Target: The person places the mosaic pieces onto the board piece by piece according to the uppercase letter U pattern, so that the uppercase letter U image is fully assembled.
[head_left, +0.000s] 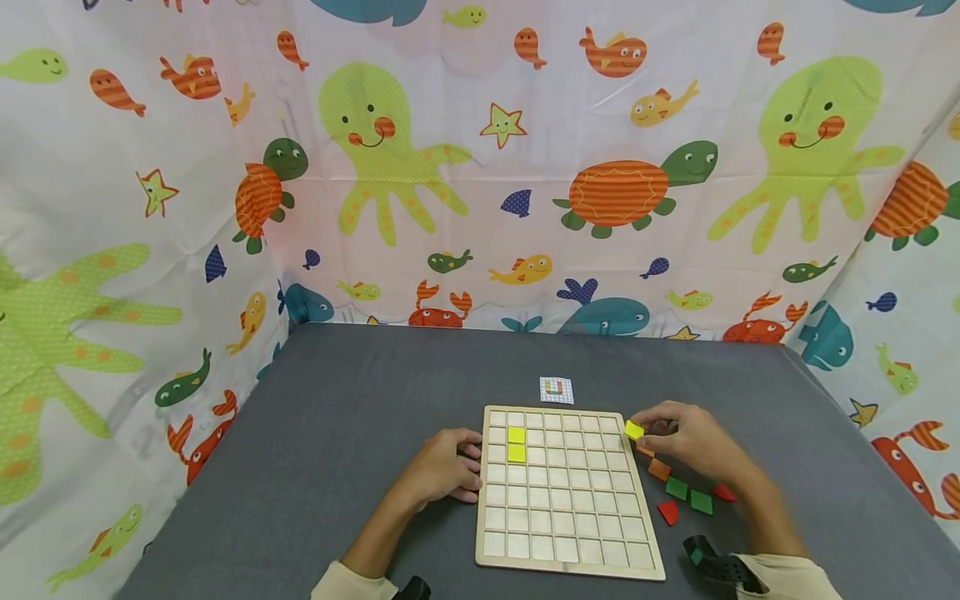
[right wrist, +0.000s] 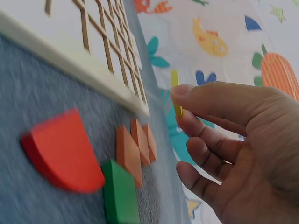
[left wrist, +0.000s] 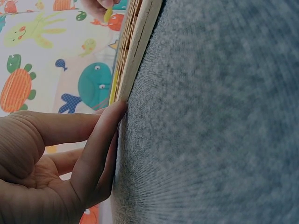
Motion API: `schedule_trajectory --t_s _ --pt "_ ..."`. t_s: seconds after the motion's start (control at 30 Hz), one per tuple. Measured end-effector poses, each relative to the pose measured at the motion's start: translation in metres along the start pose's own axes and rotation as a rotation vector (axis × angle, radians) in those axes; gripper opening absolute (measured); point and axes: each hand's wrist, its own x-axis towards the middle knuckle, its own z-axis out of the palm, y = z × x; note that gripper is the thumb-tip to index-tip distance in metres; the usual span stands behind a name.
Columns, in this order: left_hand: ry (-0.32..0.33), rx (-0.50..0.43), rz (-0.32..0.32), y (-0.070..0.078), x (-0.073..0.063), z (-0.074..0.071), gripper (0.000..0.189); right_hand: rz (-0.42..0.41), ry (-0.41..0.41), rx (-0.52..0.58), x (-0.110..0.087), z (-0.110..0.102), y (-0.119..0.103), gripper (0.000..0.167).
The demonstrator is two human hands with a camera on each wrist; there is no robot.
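1. R hand [head_left: 690, 433]: pinching a yellow tile [head_left: 634, 430] btwn thumb & fingertip; other fingers loosely bent.
2. Tile pos.: by the far R corner of the board [head_left: 570, 570], raised off the grey table [head_left: 375, 375]; R wrist view shows it on edge, apart from the board. Exact height: can't tell.
3. L hand [head_left: 444, 467]: fingers relaxed, slightly bent, tips against the board's L edge.
4. On board: two seated yellow tiles [head_left: 516, 453], adjacent, 2nd col. from L, rows 2 & 3 from far side.
5. Loose near R edge: orange tiles [head_left: 659, 469], green tiles [head_left: 677, 488], red pcs. [head_left: 668, 512] w/ a curved side.
6. Card [head_left: 556, 390] just beyond board; its coloured marks are too small to read for certain.
7. Step in hand (judgement): carrying the tile to a cell. Rec.: check card, turn tile flat, square it to the ridges, lower one edge first, press lightly.
8. Risk (judgement): a tilted tile may catch on a ridge; L fingertips should brace w/o shoving the board.
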Motion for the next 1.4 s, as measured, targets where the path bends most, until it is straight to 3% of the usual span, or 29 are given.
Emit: schedule_trajectory --t_s 0.17,0.6,1.13,1.4 --pt "-0.001 0.001 0.001 0.000 0.000 0.000 0.068 -0.076 0.008 0.018 0.003 0.009 -0.011 0.028" --pt "0.001 0.007 -0.001 0.001 -0.001 0.000 0.066 -0.175 0.027 0.026 0.010 0.037 -0.041 0.022" --pt "-0.004 0.006 -0.003 0.000 -0.002 0.000 0.067 -0.264 -0.077 0.096 0.011 0.061 -0.070 0.023" --pt "-0.006 0.012 0.003 0.001 -0.001 0.001 0.067 -0.282 -0.102 0.066 0.015 0.081 -0.085 0.022"
